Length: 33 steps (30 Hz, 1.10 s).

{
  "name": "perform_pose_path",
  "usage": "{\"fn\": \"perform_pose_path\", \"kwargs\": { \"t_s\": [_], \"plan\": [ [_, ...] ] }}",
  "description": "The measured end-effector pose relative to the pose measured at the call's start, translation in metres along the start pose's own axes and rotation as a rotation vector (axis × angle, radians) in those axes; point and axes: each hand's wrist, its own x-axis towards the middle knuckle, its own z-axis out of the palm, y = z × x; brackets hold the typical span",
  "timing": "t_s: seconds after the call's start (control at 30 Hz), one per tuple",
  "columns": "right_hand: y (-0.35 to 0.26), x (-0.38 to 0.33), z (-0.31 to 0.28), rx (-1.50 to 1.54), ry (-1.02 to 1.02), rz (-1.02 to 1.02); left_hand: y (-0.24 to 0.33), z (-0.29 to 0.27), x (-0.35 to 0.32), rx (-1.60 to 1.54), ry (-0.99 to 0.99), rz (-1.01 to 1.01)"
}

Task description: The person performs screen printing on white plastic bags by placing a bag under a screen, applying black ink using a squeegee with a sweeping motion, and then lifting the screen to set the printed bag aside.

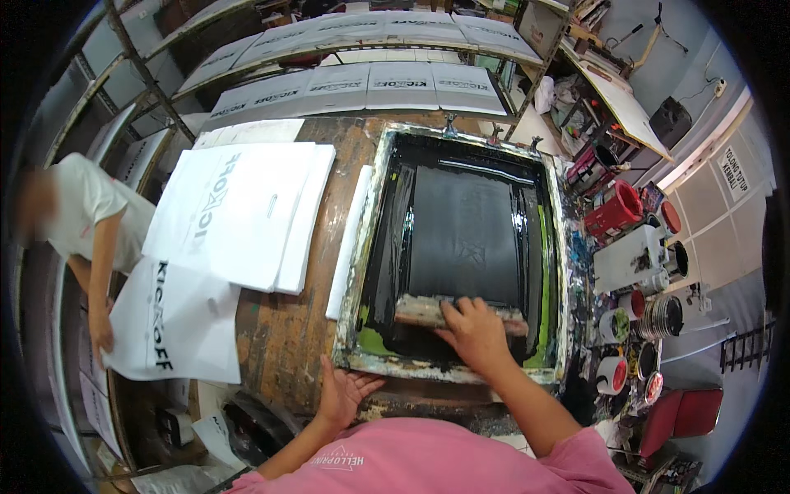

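My right hand (pixel 479 336) is closed round the handle of a squeegee (pixel 420 310), which lies crosswise near the close end of a screen-printing frame (pixel 365 247). Black ink (pixel 469 214) covers most of the mesh, with green strips showing along the sides. My left hand (pixel 342 395) is at the frame's near left corner, fingers stretched out and palm turned up, holding nothing. A white sheet edge (pixel 350 239) sticks out along the left side of the frame. The frame lies flat on a stained wooden table (pixel 276 337).
To the left, a co-worker (pixel 99 206) holds a printed sheet (pixel 177 321) beside a stack of white sheets (pixel 239 206). Drying racks (pixel 362 45) with printed sheets stand beyond the table. Ink tubs (pixel 613 210) and cans crowd the right side; a red chair (pixel 683 416) is behind them.
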Motion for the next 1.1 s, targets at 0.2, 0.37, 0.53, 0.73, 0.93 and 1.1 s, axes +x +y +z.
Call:
{"fn": "perform_pose_path", "kwargs": {
  "t_s": [0.2,0.37,0.53,0.73,0.93,1.1],
  "plan": [
    [0.081,0.114,0.019,-0.061,0.185,-0.075,0.0,0.003,0.001,0.014,0.107,-0.022],
    [0.133,0.201,0.026,-0.136,0.222,-0.053,0.001,0.008,0.0,0.042,0.091,-0.029],
    [0.139,0.212,-0.004,-0.111,0.088,-0.062,0.004,0.007,0.002,0.075,0.068,0.004],
    [0.056,0.068,-0.049,0.096,-0.174,-0.007,-0.005,-0.006,0.004,0.039,0.003,0.043],
    [-0.026,-0.047,-0.06,0.074,-0.04,0.083,-0.007,-0.006,0.002,0.037,-0.07,0.115],
    [-0.062,-0.061,-0.091,-0.121,0.119,0.118,0.025,0.012,-0.018,-0.039,-0.337,0.237]
  ]
}}
